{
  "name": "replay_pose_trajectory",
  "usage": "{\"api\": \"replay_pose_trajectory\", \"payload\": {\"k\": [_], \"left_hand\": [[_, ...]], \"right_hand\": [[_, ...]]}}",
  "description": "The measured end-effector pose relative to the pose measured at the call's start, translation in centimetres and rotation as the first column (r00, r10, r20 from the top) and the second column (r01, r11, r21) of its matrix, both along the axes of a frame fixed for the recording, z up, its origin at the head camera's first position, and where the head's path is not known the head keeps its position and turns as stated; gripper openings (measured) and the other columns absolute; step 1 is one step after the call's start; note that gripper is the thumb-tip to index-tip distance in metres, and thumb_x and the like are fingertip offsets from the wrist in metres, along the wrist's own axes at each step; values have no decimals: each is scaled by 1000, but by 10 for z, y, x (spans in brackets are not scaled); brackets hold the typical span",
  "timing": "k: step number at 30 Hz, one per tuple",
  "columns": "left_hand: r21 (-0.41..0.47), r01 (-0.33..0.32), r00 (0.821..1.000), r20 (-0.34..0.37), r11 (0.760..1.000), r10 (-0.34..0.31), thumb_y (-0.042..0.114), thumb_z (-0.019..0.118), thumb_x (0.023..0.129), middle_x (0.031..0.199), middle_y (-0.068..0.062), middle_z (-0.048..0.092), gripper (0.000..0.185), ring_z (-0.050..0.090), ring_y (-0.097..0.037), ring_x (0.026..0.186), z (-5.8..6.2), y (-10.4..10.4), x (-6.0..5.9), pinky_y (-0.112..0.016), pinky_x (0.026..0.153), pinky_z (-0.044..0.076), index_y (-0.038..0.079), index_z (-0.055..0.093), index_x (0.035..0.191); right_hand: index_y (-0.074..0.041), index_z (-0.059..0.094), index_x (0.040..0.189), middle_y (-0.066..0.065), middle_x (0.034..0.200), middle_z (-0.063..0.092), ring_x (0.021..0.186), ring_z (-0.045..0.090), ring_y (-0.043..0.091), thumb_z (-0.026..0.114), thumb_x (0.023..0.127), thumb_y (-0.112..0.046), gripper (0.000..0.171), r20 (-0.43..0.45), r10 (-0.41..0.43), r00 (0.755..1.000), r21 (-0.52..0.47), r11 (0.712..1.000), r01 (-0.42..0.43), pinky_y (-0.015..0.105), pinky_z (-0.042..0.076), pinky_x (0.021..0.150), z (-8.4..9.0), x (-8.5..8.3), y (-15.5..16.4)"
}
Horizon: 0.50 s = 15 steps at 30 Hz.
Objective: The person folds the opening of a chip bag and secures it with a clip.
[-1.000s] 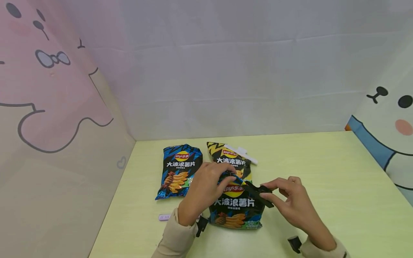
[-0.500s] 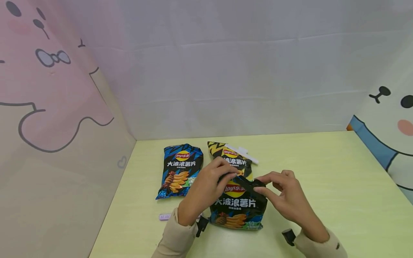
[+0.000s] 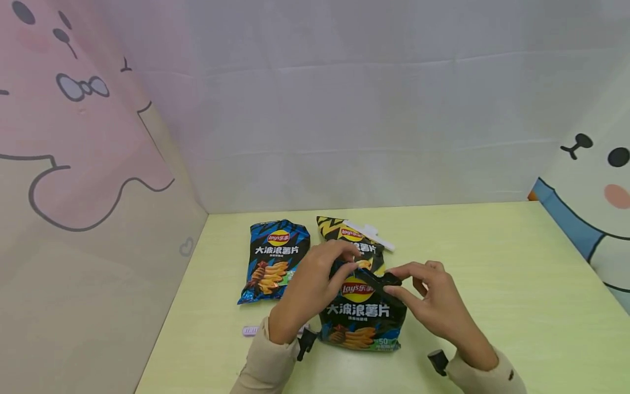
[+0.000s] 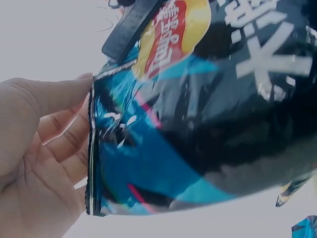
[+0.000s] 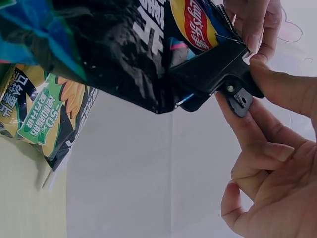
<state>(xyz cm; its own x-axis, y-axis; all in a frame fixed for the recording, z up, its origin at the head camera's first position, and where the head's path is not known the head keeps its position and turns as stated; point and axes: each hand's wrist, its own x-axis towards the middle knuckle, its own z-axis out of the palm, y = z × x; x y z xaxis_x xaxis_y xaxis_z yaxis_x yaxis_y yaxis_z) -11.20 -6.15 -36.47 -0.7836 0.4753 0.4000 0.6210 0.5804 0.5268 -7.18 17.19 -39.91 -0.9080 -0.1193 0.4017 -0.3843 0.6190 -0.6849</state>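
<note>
A black-and-blue bag of Lay's chips (image 3: 359, 323) is held by its top edge in front of me. My left hand (image 3: 320, 279) pinches the top left corner between thumb and fingers, as the left wrist view also shows (image 4: 44, 134). With thumb and index finger, my right hand (image 3: 433, 306) squeezes the handles of a black bag clip (image 5: 218, 74). The clip's long jaws lie across the folded top edge, one along the front of the bag. In the right wrist view, the other fingers of my right hand (image 5: 277, 163) curl loosely below the clip.
Another blue-and-black chip bag (image 3: 275, 262) lies at the back left. Behind the held bag lies a yellow-and-black one (image 3: 330, 227) with a white clip (image 3: 369, 235) across its top. A lavender clip (image 3: 251, 331) is partly hidden by my left sleeve (image 3: 270, 355).
My right hand has moved left and slightly up, bringing the black clip from the bag's right corner onto its top edge. My left hand keeps its pinch on the corner.
</note>
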Motion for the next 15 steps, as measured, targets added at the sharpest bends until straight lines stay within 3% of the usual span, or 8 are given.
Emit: {"api": "replay_pose_trajectory", "payload": {"k": [3,7,10,15], "left_hand": [[-3,-34,999,-31,999,34,26,68,97,103,5,71,24,66,-11,95,1,-3,-1,-38,98,52,19,67,119],[22,-86,996,-10,996,86,29,69,96,113,3,71,33,66,-14,104,-2,-11,-1,-40,99,53,18,63,127],[56,-126,991,41,990,124,30,69,96,124,0,67,41,64,-16,111,-8,-19,0,-41,97,54,18,57,134],[118,-188,973,160,975,168,35,73,93,137,1,61,64,62,-20,123,-29,-36,8,-49,101,52,20,42,148]], "right_hand": [[-25,77,101,-20,70,59,64,34,4,84,80,-14,25,6,-8,1000,7,1000,8,27,27,71,0,0,0],[-26,77,103,-18,61,49,65,38,4,84,81,-17,25,32,-18,999,1,1000,18,27,29,72,1,1,0],[-26,77,105,-17,60,47,69,42,4,83,82,-18,25,37,-20,999,-2,1000,20,26,31,71,2,1,0],[-28,76,106,-19,65,53,73,46,3,82,84,-20,24,71,-14,997,-7,1000,14,25,34,71,3,4,0]]}}
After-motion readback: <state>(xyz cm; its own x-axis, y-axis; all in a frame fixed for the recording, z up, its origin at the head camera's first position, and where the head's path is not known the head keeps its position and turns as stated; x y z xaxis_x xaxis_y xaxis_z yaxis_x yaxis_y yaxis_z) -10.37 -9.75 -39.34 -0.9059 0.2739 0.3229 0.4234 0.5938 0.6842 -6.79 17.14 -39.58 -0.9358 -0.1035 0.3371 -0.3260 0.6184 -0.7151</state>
